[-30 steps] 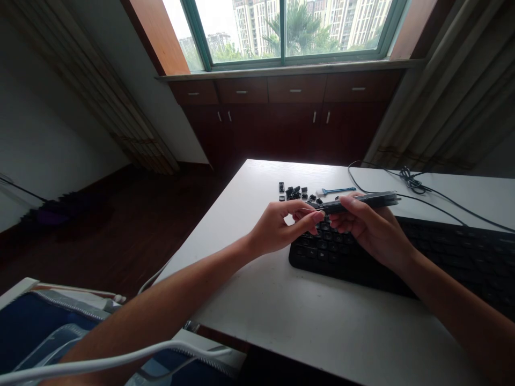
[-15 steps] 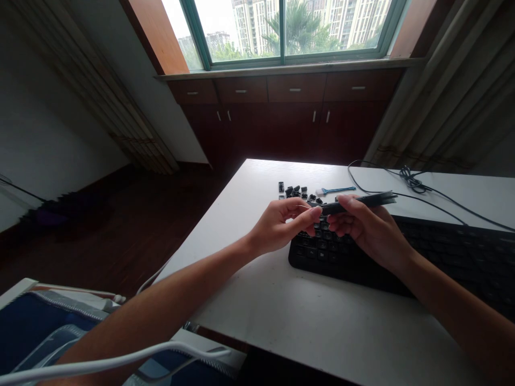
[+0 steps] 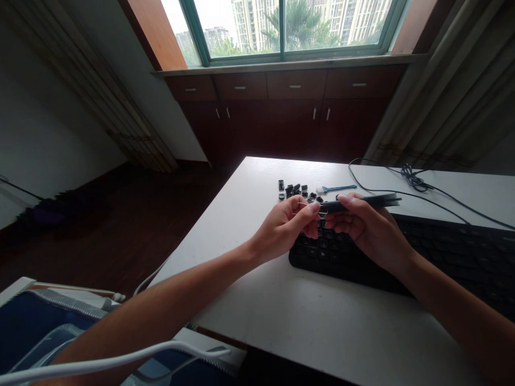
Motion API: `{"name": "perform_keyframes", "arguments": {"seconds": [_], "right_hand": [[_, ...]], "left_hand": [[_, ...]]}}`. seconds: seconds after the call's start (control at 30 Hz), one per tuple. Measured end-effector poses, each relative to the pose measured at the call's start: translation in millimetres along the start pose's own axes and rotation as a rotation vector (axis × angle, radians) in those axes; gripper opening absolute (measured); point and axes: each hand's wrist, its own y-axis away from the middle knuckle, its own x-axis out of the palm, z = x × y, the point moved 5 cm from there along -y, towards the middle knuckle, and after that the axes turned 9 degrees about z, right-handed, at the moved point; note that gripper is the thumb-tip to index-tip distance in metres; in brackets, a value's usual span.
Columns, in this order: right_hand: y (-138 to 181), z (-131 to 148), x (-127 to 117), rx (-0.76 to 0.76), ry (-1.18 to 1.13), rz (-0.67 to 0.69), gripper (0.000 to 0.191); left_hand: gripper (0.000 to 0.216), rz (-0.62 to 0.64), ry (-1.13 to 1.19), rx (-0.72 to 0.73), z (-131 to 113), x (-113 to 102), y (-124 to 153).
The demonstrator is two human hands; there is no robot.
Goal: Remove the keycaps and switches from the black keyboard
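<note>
Two hands meet just above the left end of a black keyboard (image 3: pixel 402 252) that lies on the white surface (image 3: pixel 322 321). The right hand (image 3: pixel 372 230) is closed around a long, dark, flat bar (image 3: pixel 362 202), most likely a wide key such as the space bar, and holds it level above the keys. The left hand (image 3: pixel 287 228) pinches the bar's left end, and a thin wire seems to show at its fingers (image 3: pixel 311 210), though it is too fine to be sure.

A small heap of loose black key caps (image 3: pixel 295 192) sits on the surface beyond the hands, with a blue brush (image 3: pixel 336 188) just beside it to the right. A dark cable (image 3: pixel 418 187) trails across the far right of the surface.

As a judgement, some caps are already off and set aside; most of the keys on the board look to be in place, so much of the work remains.
</note>
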Motion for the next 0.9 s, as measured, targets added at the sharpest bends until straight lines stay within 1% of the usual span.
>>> {"name": "perform_keyframes", "arguments": {"seconds": [0.13, 0.3, 0.47, 0.63, 0.77, 0.83, 0.9], "right_hand": [[1, -1, 0, 0.003, -0.025, -0.022, 0.018], [1, -1, 2, -0.008, -0.012, 0.02, 0.019], [1, -1, 3, -0.027, -0.005, 0.021, 0.018], [1, -2, 3, -0.036, -0.009, 0.033, 0.018], [0, -1, 2, -0.043, -0.024, 0.028, 0.017], [0, -1, 2, -0.043, -0.028, 0.02, 0.017], [1, -1, 2, -0.039, -0.028, 0.02, 0.017]], "left_hand": [[0.03, -0.011, -0.041, 0.01, -1, 0, 1], [0.029, -0.023, -0.075, 0.023, -3, -1, 3], [0.025, -0.019, -0.062, 0.027, -1, -1, 3], [0.023, -0.079, -0.104, 0.023, -2, -4, 4], [0.019, -0.091, -0.257, 0.123, -8, -4, 5], [0.017, -0.11, -0.389, 0.198, -12, -6, 5], [0.016, -0.14, -0.546, 0.303, -20, -10, 6]]}}
